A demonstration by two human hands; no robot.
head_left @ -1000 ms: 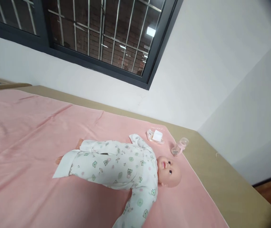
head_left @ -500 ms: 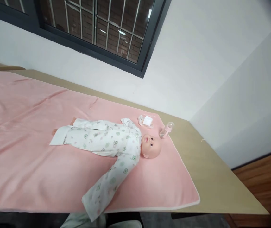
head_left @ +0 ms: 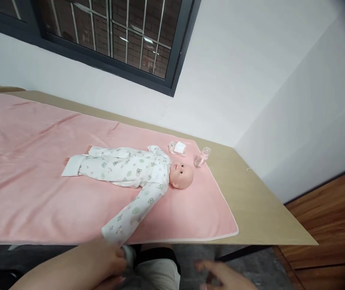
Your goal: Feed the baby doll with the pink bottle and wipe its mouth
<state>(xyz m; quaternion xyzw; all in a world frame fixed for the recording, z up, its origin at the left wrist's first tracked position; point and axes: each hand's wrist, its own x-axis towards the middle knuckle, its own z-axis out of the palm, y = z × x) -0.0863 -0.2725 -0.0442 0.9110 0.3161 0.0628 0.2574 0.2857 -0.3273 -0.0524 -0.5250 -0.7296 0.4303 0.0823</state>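
Observation:
A baby doll point(head_left: 181, 176) lies on its back on a pink blanket point(head_left: 196, 217), dressed in a white printed outfit point(head_left: 130, 169). Its long near sleeve point(head_left: 127, 215) stretches to the table's front edge. My left hand point(head_left: 109, 259) is just below that edge, close to the sleeve's end, and partly covers it; its fingers look bent but are smeared by motion, so whether it touches the cloth is unclear. Lower right, my right hand point(head_left: 221, 276) is in front of the table, blurred, with fingers apart and nothing between them.
Beyond the doll's head stand a small baby bottle point(head_left: 202, 157) and a clear package with a white label point(head_left: 178, 148). The wooden table point(head_left: 260, 213) meets the white wall below a barred window point(head_left: 115, 32). Wooden panels point(head_left: 329, 217) are at the right.
Both my hands have come into view from below. The camera view has shifted, so the doll and table appear slightly higher and further left.

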